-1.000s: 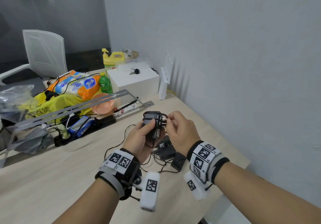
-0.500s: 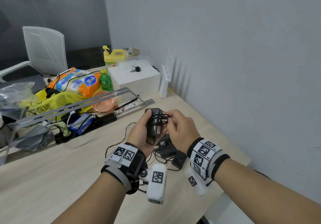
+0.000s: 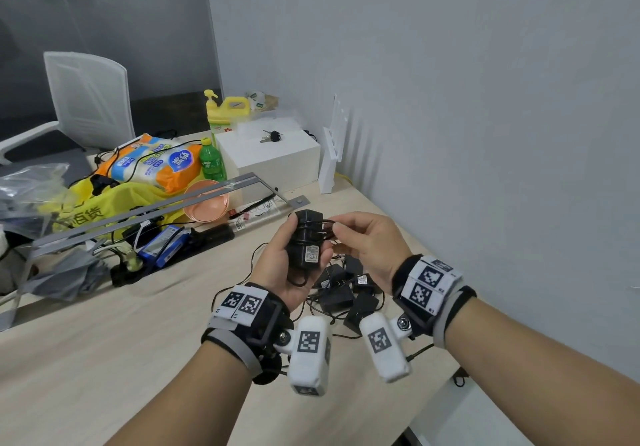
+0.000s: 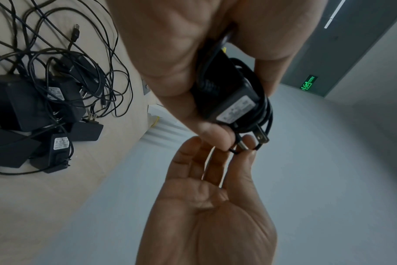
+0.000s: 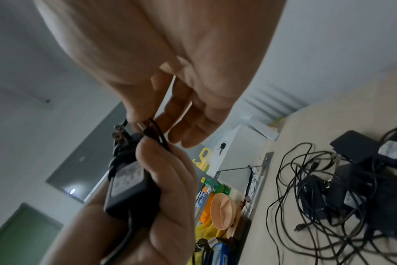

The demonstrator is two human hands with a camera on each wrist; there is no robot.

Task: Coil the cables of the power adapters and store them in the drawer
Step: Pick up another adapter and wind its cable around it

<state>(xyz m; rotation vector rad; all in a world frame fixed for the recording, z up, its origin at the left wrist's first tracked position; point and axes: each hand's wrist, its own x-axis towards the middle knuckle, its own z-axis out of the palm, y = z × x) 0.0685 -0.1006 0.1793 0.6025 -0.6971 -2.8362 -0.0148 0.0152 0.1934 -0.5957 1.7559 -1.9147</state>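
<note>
Holding 1 black power adapter (image 3: 306, 241) up off the desk (image 3: 104, 341), near the right edge, label side facing the head camera. Gripping it in the left hand (image 3: 282, 269), fingers (image 4: 212, 132) curled round the body with thumb along the side, likely to keep the wound turns of cable (image 4: 264, 107) from slipping off. Cable already looping several times around the adapter body just behind the 2 metal prongs (image 4: 262, 137). Pinching the last bit of cable, at the barrel plug end (image 5: 147, 131), between thumb and forefinger of the right hand (image 3: 367, 245); other right fingers (image 4: 193, 156) hanging relaxed, slightly spread. Probably tucking the plug end under a turn so the coil stays locked without a tie.

Lying below the hands, close to the right edge of the desk: pile of other adapters (image 3: 346, 295), cables (image 5: 292, 188) loose and tangled, not yet coiled. Judging the task as early: 1 coil nearly finished, several left, nothing stored yet. Drawer not identifiable in any view.

Sitting toward the far edge of the desk: white box (image 3: 273, 155) with keys (image 3: 272, 137) on top, green bottle (image 3: 211, 161), pink bowl (image 3: 207, 205), grey metal rails (image 3: 138, 215), yellow bag (image 3: 83, 208).

Risk: coil springing open if the left grip eases before the end is tucked.
</note>
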